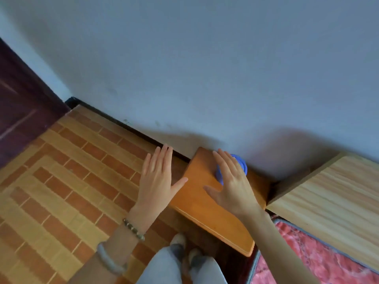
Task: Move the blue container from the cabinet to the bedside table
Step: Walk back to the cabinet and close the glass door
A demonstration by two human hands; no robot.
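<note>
**Blue container on the bedside table, hand just above it**

Head view: the blue container sits at the far edge of the orange-brown bedside table, close to the wall. The right hand is spread flat over it, fingers extended, not closed around it; whether the palm touches it I cannot tell. The left hand hovers open and empty over the tiled floor, just beside the table's left edge. Judging by this, the placing looks done or nearly so; only withdrawing the hand seems left. The cabinet is not identifiable here. A pale wooden board stands right of the table, with a red patterned cover below it. Nothing blocks the hands.
</note>
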